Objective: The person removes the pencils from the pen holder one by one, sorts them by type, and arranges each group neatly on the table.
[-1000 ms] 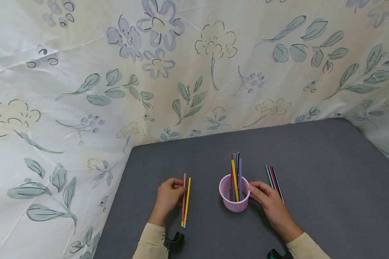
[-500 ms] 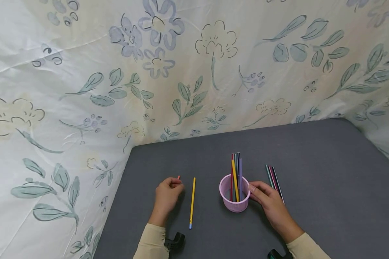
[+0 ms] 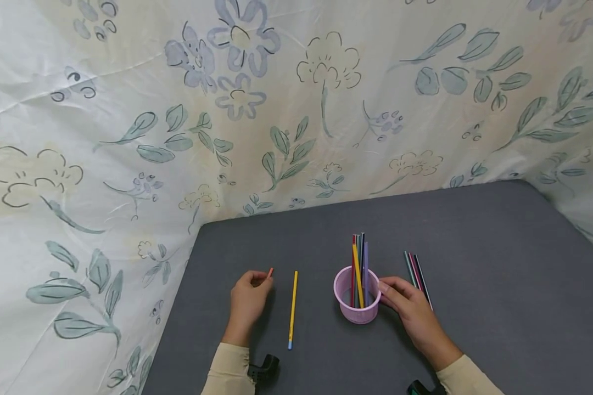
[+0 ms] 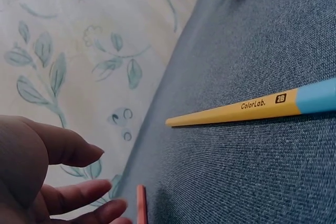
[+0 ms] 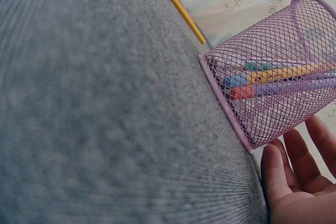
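My left hand is low over the left part of the table, the tip of a red pencil showing at its fingertips. The left wrist view shows the fingers apart and the red pencil beside the lower fingertips; most of its length is hidden. To the right lies a yellow pencil with a blue end. A pink mesh cup stands upright, holding several coloured pencils. My right hand rests its fingers against the cup's right side, thumb near the cup's base in the right wrist view.
Several dark, green and pink pencils lie right of the cup, partly behind my right hand. The grey table meets a floral cloth along its back and left edges. Black wrist devices sit by both sleeves.
The red pencil and my left hand have shifted left, and the pencil now slants under the hand. The yellow pencil has moved slightly right. My right hand and the cup stay in place.
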Available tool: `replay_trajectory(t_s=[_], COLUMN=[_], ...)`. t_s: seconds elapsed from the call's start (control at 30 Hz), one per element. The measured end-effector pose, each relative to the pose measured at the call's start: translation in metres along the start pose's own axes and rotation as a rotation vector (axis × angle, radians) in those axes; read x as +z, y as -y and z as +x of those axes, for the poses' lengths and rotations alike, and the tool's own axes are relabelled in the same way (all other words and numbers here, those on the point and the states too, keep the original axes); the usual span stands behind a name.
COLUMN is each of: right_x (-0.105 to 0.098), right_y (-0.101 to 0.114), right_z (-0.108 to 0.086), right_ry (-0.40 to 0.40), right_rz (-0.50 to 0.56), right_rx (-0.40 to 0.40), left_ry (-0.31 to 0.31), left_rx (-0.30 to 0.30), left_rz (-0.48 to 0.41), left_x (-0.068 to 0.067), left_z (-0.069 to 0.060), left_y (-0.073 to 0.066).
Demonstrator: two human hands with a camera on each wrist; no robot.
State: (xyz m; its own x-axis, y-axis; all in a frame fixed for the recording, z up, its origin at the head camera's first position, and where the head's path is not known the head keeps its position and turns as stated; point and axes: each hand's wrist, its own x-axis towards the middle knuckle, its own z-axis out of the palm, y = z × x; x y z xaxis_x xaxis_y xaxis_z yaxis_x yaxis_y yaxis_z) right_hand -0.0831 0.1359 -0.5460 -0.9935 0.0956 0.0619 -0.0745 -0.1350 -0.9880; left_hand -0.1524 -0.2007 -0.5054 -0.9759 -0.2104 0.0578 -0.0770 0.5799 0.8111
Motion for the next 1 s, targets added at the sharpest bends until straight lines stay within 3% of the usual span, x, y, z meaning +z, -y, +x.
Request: replay_trajectory(t_s=[0.3,0.67,1.0], right_x=[0.001,0.002,0.002], right_y=[-0.001,-0.001,0.0], right_z=[0.0,-0.001,-0.001], right_ry=[0.003,-0.002,0.001], right_rz=[-0.007,-0.011,-0.011], right_rx=[0.0,0.002,0.005], left_ry=[0.018,0.217,0.252], left_rx=[-0.02,0.001,0.025], left_rz=[0.021,-0.107,-0.166], left_x=[-0.001,0.002,0.008], left_z=[0.0,-0.009,-0.012], left_y=[0.003,-0.003,-0.007])
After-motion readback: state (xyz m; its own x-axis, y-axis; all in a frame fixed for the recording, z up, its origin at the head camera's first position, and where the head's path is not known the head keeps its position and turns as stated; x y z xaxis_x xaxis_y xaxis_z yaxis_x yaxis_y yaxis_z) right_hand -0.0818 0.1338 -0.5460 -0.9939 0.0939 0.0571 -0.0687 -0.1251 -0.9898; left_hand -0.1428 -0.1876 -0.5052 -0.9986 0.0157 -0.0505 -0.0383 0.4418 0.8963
